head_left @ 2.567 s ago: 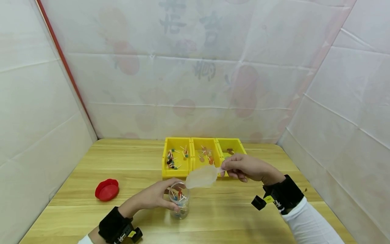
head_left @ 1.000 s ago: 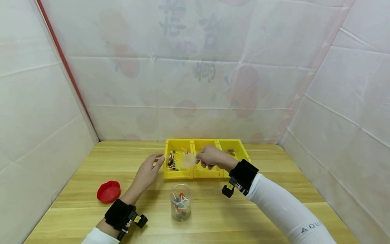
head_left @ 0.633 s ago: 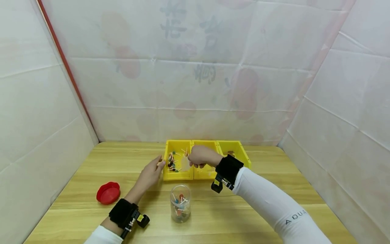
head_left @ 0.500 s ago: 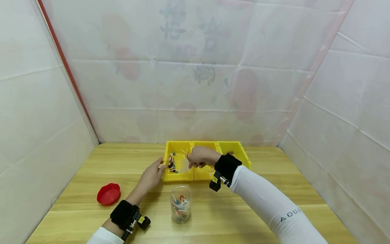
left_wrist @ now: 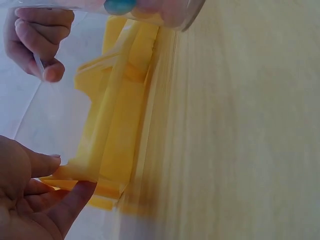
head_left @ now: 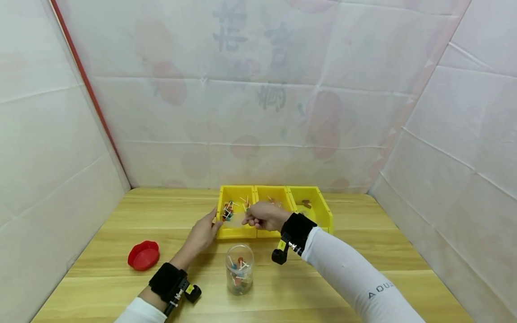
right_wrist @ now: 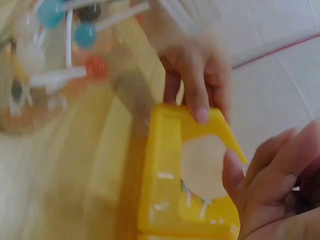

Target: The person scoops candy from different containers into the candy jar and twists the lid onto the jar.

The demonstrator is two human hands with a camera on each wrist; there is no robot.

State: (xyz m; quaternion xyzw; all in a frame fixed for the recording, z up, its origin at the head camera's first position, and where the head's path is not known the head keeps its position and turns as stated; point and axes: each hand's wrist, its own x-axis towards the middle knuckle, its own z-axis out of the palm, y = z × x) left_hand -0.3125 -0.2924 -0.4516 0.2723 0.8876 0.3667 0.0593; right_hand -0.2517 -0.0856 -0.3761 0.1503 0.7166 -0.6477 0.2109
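Three yellow bins stand side by side at the back of the wooden table. My left hand (head_left: 210, 226) grips the front left corner of the left bin (head_left: 236, 233), thumb and fingers (right_wrist: 200, 100) pinching its rim (left_wrist: 107, 165). Over that bin my right hand (head_left: 258, 216) pinches the handle of a translucent scoop (head_left: 244, 219), whose bowl (right_wrist: 202, 165) dips among the small lollipops (head_left: 228, 211) inside. A clear jar (head_left: 240, 268) holding several lollipops stands open in front of the bins, between my forearms.
The red jar lid (head_left: 142, 255) lies on the table (head_left: 121, 211) at the left. The middle bin (head_left: 267, 233) and right bin (head_left: 325, 214) hold a few sweets. White sheeted walls close in at the back and both sides.
My right hand carried the scoop from above the jar back to the left bin and lowered it in. My left hand let go of the jar and took hold of the bin's corner.
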